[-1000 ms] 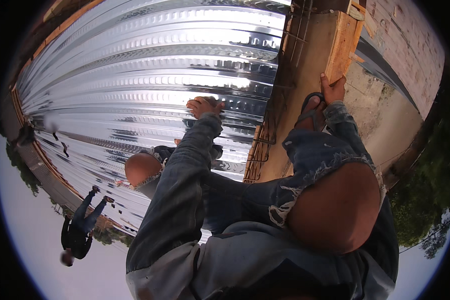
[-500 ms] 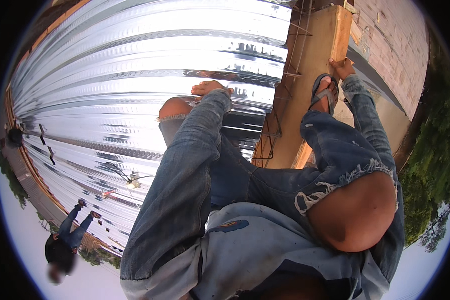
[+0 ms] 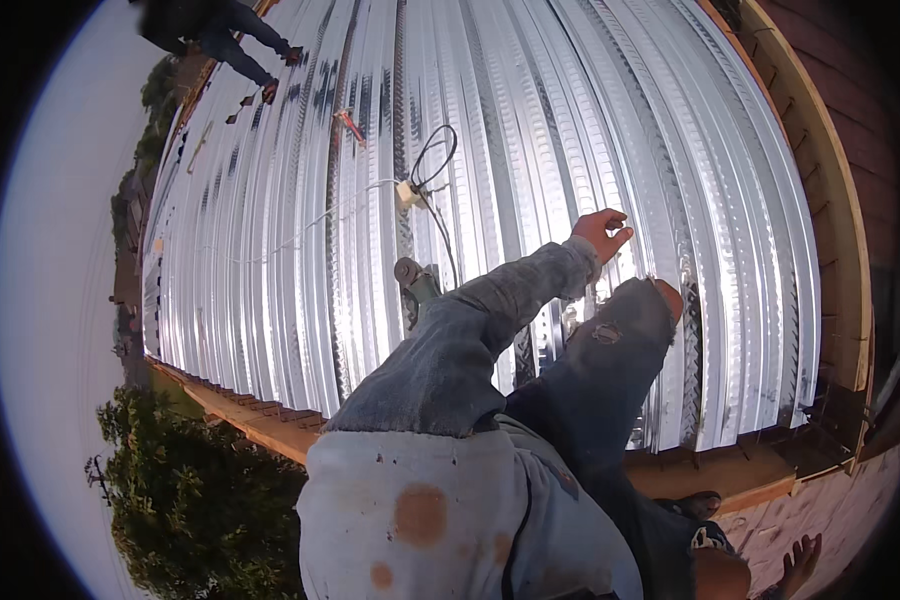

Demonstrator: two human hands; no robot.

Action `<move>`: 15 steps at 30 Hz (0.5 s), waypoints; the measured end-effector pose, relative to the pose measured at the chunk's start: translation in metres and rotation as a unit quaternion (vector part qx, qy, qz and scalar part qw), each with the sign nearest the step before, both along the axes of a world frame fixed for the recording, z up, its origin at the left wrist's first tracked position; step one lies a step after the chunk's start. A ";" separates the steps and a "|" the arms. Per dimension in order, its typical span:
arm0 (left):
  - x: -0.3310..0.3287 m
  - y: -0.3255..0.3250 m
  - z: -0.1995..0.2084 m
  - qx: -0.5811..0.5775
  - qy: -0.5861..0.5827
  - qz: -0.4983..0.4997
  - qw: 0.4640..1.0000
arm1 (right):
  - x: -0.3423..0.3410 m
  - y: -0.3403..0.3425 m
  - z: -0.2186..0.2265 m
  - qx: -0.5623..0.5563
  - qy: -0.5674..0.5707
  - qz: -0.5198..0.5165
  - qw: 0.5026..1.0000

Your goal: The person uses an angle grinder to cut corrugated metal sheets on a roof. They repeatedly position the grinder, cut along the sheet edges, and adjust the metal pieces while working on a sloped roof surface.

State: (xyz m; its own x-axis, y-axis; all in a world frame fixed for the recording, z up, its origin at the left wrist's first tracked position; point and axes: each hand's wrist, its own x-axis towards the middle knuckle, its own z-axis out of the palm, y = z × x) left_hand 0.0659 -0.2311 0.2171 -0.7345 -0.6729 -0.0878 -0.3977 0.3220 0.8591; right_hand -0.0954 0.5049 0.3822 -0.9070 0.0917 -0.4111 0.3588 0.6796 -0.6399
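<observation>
My left hand [image 3: 602, 232] hovers over or lightly touches the shiny ribbed metal sheets [image 3: 530, 130], its thumb and fingers apart with nothing between them. Just below it is my bent left knee, in torn jeans. At the lower right edge my right hand [image 3: 798, 562] shows spread fingers in front of a pale block wall [image 3: 835, 515]; whether it touches the wall I cannot tell. My sandalled foot [image 3: 698, 505] rests by a wooden board [image 3: 705, 478] along the sheets' near edge. Left of my sleeve lies a greenish power tool [image 3: 417, 280], partly hidden by my arm.
A white socket box [image 3: 408, 194] with a looped black cable lies on the sheets, and a red tool [image 3: 350, 126] lies beyond it. Another person [image 3: 232, 40] stands at the far left. Wooden formwork [image 3: 835, 210] borders the right side; trees [image 3: 200, 500] rise beyond the left edge.
My view has swung left across the sheets. My left hand has lifted from beside my knee and reached forward. My right hand has come off the wooden board, its fingers now spread.
</observation>
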 end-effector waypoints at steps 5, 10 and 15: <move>0.291 -0.098 -0.105 -0.021 -0.421 0.246 0.873 | -0.086 -0.024 0.053 0.143 0.022 0.044 0.989; 0.430 -0.035 -0.124 0.072 -0.521 0.307 0.793 | -0.124 -0.070 0.059 0.211 -0.008 0.104 0.972; 0.407 -0.042 -0.181 0.250 -0.497 0.351 0.754 | -0.117 -0.141 -0.007 0.148 0.014 0.350 0.925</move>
State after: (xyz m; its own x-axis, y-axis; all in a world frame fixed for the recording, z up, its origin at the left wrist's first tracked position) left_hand 0.4726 -0.2730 0.0364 0.3817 -0.5660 -0.7307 -0.8465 -0.5315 -0.0305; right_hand -0.2128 0.3640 0.3756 -0.7963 -0.4169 -0.4382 -0.2488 0.8861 -0.3910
